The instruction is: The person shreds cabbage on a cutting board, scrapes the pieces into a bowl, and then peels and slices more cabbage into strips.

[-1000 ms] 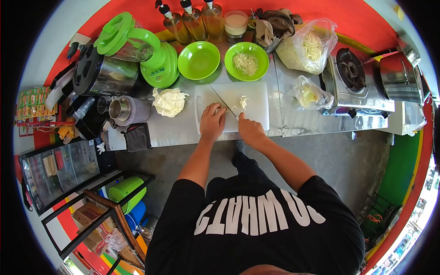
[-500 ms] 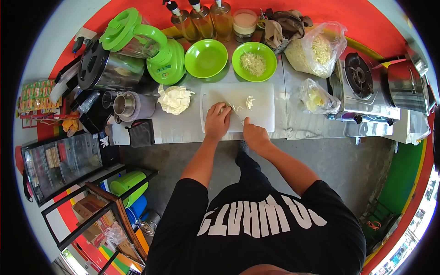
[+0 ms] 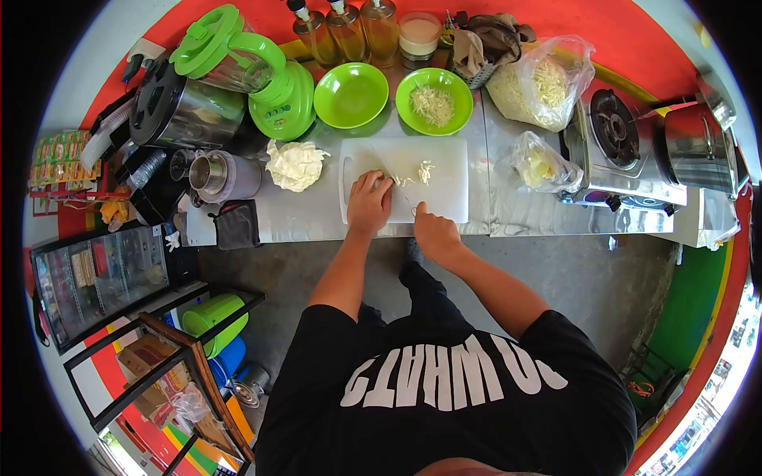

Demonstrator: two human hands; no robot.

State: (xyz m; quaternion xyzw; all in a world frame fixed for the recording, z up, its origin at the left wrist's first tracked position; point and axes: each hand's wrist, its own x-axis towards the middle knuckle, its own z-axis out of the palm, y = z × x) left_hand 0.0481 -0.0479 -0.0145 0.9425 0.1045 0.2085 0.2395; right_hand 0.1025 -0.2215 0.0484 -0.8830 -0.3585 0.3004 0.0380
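My left hand [image 3: 370,205] presses down on the white cutting board [image 3: 446,159], its fingers bent together; whatever lies under them is too small to make out. My right hand [image 3: 436,236] is closed around the handle of a knife [image 3: 406,200], whose thin blade points up and left toward my left fingertips. Pale shreds [image 3: 426,172] form a small pile to the right of the blade, with a few loose bits beside it. Left of the board sits a pale leafy vegetable [image 3: 296,166]. Behind the board, one green plate [image 3: 458,113] holds more shreds.
Another green plate [image 3: 351,96], a green blender [image 3: 283,103] and oil bottles [image 3: 347,33] stand at the back. To the right are a bag of shreds [image 3: 517,97], a smaller bag [image 3: 542,163] and a stove [image 3: 615,127]. A metal cup [image 3: 211,173] stands left.
The whole view has shifted slightly, so the counter items appear a little farther left and up. The knife and both hands stay at nearly the same place over the board.
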